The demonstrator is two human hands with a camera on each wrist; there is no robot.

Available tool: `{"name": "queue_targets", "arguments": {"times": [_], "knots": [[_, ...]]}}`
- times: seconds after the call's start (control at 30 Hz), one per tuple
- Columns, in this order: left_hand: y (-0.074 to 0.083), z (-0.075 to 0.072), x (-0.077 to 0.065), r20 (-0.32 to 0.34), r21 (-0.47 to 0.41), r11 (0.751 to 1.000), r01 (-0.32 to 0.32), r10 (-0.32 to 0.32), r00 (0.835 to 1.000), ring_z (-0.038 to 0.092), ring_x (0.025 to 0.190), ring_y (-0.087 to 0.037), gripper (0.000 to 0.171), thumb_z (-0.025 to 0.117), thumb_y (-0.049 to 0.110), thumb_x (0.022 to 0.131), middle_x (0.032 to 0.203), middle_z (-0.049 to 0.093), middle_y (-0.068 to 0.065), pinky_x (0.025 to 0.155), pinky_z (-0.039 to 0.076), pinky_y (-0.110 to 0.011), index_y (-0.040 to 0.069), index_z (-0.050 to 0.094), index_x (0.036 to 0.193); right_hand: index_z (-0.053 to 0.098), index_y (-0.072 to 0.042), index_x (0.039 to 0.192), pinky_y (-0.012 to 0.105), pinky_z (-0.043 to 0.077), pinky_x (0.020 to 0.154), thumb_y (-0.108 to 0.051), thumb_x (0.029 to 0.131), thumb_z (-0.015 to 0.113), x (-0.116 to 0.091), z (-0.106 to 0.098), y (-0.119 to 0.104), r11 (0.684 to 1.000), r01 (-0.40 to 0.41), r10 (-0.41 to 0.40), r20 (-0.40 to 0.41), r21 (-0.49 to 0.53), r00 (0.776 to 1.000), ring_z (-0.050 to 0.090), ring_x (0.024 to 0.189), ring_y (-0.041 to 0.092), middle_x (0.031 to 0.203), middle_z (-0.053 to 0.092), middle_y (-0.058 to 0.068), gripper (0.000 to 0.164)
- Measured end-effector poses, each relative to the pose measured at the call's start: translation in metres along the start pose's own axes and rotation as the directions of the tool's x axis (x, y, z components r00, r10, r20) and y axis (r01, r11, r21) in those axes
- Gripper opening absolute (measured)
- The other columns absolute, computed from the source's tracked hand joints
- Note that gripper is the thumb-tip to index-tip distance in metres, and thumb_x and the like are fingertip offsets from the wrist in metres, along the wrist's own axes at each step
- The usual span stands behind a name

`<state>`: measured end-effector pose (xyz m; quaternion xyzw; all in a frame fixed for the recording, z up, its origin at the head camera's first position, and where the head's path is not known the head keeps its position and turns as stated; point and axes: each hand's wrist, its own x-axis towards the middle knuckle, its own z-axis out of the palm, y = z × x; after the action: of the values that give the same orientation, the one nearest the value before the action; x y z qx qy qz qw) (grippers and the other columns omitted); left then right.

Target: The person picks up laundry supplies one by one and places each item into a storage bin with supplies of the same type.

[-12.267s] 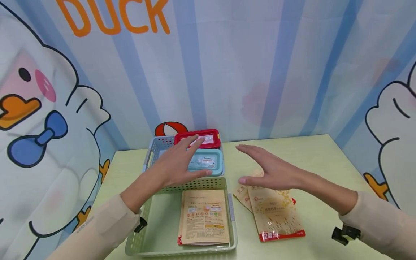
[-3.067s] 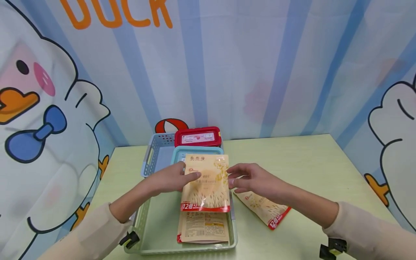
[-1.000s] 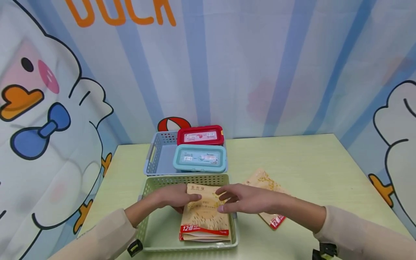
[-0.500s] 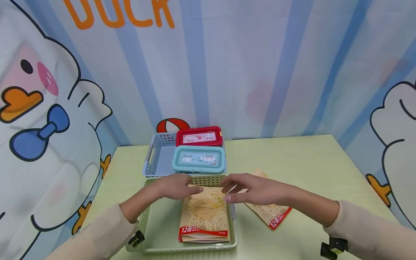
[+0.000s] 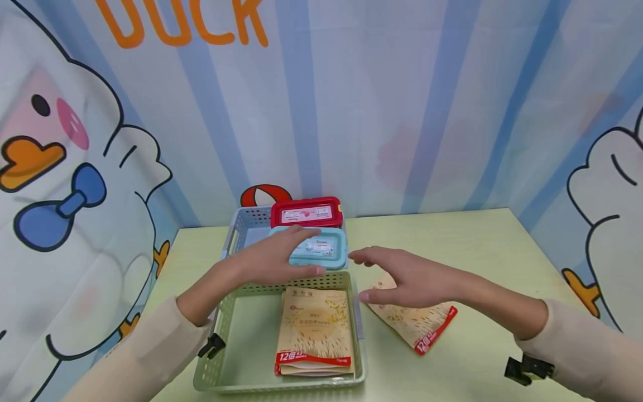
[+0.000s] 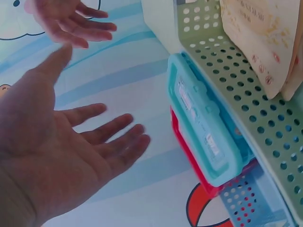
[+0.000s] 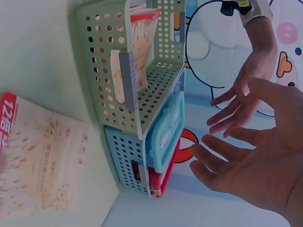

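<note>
In the head view my left hand (image 5: 271,259) hovers with spread fingers over the seam between the two baskets. It holds nothing, and the left wrist view shows its bare palm. Facing it from the right, my right hand (image 5: 414,279) is also bare, fingers extended, above a loose beige pouch (image 5: 417,326) with a red bottom strip and partly covering it. Another such pouch (image 5: 315,329) lies face up on top of a stack in the right half of the green basket (image 5: 208,363); the pouches below show only at their lower edges.
Behind the green basket stands a blue basket (image 5: 251,218). It carries a light-blue lidded box (image 5: 329,248) and a red lidded box (image 5: 311,214) on its right side. The pale green table (image 5: 477,245) ends at a printed curtain (image 5: 361,111).
One pouch from the table at right now tops the stack in the green basket. My left hand has let go of it; both hands have lifted and moved apart.
</note>
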<state>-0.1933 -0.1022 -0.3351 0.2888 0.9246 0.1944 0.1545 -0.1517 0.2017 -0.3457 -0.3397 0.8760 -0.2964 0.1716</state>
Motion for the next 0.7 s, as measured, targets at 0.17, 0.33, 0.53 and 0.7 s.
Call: {"name": "queue_targets", "arguments": {"times": [0.17, 0.33, 0.53, 0.7], "knots": [[0.000, -0.001, 0.007, -0.021, 0.052, 0.998, -0.040, 0.041, 0.999, 0.033, 0.154, -0.033, 0.102, 0.070, 0.073, 0.088, 0.172, 0.027, -0.009, 0.114, 0.043, -0.061, 0.028, 0.027, 0.169, 0.039, -0.014, 0.164, 0.063, 0.041, 0.115, -0.057, 0.100, 0.068, -0.005, -0.005, 0.002, 0.978, 0.032, -0.044, -0.057, -0.205, 0.997, 0.044, 0.147, 0.032, 0.160, 0.047, 0.007, 0.082], [-0.002, 0.012, 0.019, -0.057, 0.117, 0.990, -0.074, 0.081, 0.995, 0.028, 0.157, -0.029, 0.109, 0.068, 0.080, 0.084, 0.173, 0.023, -0.005, 0.116, 0.042, -0.058, 0.030, 0.022, 0.170, 0.038, -0.013, 0.164, 0.067, 0.036, 0.116, -0.053, 0.100, 0.069, -0.009, -0.007, 0.009, 0.941, 0.078, -0.115, -0.094, -0.328, 0.989, 0.040, 0.150, 0.035, 0.163, 0.044, 0.009, 0.081], [0.002, 0.048, 0.038, -0.094, 0.233, 0.971, -0.060, 0.084, 0.992, 0.021, 0.160, -0.031, 0.115, 0.060, 0.085, 0.084, 0.174, 0.022, -0.006, 0.121, 0.034, -0.060, 0.025, 0.016, 0.172, 0.039, -0.015, 0.164, 0.068, 0.035, 0.116, -0.055, 0.097, 0.072, -0.011, -0.008, 0.018, 0.917, 0.073, -0.132, -0.126, -0.392, 0.983, 0.041, 0.149, 0.036, 0.161, 0.045, 0.010, 0.085], [0.012, 0.070, 0.053, -0.075, 0.296, 0.952, -0.072, 0.098, 0.992, 0.019, 0.161, -0.031, 0.116, 0.054, 0.088, 0.085, 0.174, 0.024, -0.008, 0.125, 0.028, -0.057, 0.017, 0.019, 0.171, 0.040, -0.014, 0.163, 0.066, 0.039, 0.113, -0.059, 0.096, 0.072, -0.013, -0.010, 0.029, 0.909, 0.060, -0.135, -0.155, -0.412, 0.979, 0.044, 0.146, 0.035, 0.158, 0.048, 0.011, 0.087]]}}
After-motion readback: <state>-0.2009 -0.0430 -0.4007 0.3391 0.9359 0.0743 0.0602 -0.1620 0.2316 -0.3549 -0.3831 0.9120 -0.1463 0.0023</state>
